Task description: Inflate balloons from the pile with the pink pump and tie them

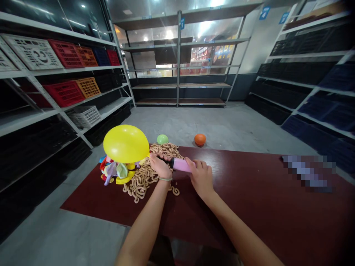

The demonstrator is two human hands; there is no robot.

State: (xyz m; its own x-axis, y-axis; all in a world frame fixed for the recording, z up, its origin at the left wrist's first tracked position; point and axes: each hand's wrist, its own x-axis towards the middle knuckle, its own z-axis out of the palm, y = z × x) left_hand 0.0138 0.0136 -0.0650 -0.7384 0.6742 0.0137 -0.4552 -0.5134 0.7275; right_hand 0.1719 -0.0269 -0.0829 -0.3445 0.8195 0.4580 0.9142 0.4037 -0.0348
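A large inflated yellow balloon (126, 143) points its neck toward my left hand (161, 167). That hand is closed around the balloon's neck and the black nozzle end of a balloon pump (181, 164); the exact join is hidden by my fingers. My right hand (202, 178) grips the pump's pink barrel from the other end. Beneath the balloon lies a pile of uninflated balloons (111, 171) in several colours. Next to it, partly under my left hand, spreads a heap of tan, curly pieces (142, 181), with a loose curl (175, 191) nearer me.
The dark red table (249, 207) carries a blurred-out flat object (306, 171) at right. A green balloon (162, 139) and an orange balloon (200, 139) appear beyond the far edge. Shelves with crates (65, 92) stand left; more racks (177, 87) line the back and right.
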